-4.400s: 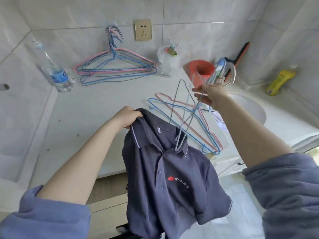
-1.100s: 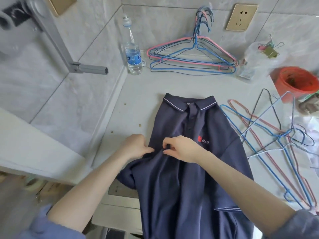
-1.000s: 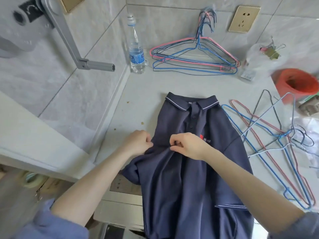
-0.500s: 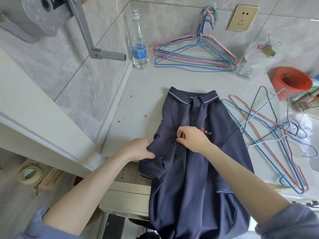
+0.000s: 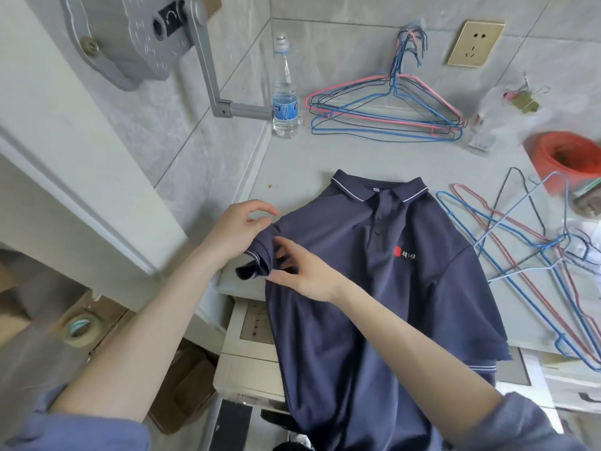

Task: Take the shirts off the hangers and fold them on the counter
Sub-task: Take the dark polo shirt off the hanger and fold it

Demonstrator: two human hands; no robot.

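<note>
- Grey stone worktop (image 5: 292,164) in a tiled corner, wall socket (image 5: 475,43) at 1 o'clock.
- Navy polo shirt (image 5: 374,288) lies front-up at centre, off any hanger: collar toward 12, hem hanging over the near edge at 6.
- Left hand (image 5: 237,232) at 9 o'clock of the shirt, at the sleeve (image 5: 265,239). Cuff lies over its lower edge; upper fingers (image 5: 260,206) half-curled and clear of the cloth. Actual grip on the sleeve: cannot tell.
- Right hand (image 5: 309,275) just beside it, fingers (image 5: 286,252) straight and spread, tips on the sleeve fabric, grasping nothing.
- Orange bucket (image 5: 546,157) at 2 o'clock; inside dark, contents unreadable.
- Clear plastic bag (image 5: 500,105) at 1 o'clock, binder clips (image 5: 527,99) at its top.
- Capped water bottle (image 5: 285,92) at 11 o'clock, upright in the corner.
- Bare wire hangers: one stack (image 5: 390,109) at 12, against the wall; loose ones (image 5: 520,242) at 3.
</note>
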